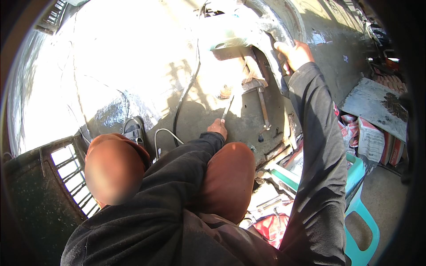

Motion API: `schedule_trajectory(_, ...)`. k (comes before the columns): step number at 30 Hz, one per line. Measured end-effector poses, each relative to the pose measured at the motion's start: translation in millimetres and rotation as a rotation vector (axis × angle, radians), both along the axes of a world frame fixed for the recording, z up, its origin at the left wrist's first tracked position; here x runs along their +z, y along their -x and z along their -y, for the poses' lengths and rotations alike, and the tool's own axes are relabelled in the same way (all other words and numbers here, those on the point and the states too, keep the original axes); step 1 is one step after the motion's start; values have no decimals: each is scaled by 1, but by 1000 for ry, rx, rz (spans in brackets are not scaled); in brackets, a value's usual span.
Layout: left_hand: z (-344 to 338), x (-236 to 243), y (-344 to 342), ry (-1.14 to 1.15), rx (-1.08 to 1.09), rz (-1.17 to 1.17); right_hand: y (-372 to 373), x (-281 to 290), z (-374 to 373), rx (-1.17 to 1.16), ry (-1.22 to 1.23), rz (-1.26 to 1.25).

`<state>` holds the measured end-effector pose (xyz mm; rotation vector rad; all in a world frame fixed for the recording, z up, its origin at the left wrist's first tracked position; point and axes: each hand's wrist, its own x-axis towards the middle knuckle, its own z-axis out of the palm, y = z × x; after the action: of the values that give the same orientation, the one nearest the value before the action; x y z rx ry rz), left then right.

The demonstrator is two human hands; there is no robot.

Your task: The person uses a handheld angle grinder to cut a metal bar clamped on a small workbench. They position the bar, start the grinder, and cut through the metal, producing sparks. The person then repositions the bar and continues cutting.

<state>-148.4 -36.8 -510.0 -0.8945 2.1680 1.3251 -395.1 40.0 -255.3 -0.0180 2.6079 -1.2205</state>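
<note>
My left hand [217,127] is closed around the lower end of a thin, straight metal tool [228,108], whose kind I cannot make out. The tool points up and away, over the shaded concrete. Up and to the right, my right hand [297,55] has its fingers curled over the edge of a curved metal panel [271,55], pale green and shiny in places. Beneath the panel, between my hands, is a rusty clamp-like piece [254,84] with a long bar [264,108] hanging from it. Glare hides much of the panel's far side.
A black cable [185,91] runs across the sunlit floor, near a sandalled foot [134,129]. At the right lie a teal plastic chair [366,221], crumpled packaging [370,137] and a grey board [372,104]. A dark slatted metal piece [40,190] stands at the left.
</note>
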Motion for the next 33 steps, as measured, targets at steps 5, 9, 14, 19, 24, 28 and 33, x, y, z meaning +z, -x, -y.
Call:
schedule_trajectory(5, 0, -1, 0, 1, -3, 1, 1, -1, -1, 6, 10, 5)
schedule_trajectory(9, 0, -1, 0, 1, -3, -5, 2, -2, -1, 22, 9, 4)
schedule_trajectory(14, 0, -2, -1, 9, 0, -13, 3, -3, -3, 32, -3, 5)
schedule_trajectory(19, 0, -1, 0, 12, -1, -3, 3, -3, -3, 30, 17, 8)
schedule_trajectory(24, 1, 4, 0, -4, -1, -9, 1, -2, -2, 23, 35, 16)
schedule_trajectory(28, 3, 5, 0, -12, -44, 1, 2, -2, -2, 35, 36, 20)
schedule_trajectory(33, 2, 4, 1, -17, -47, 3, 2, -4, -3, 16, 36, 13)
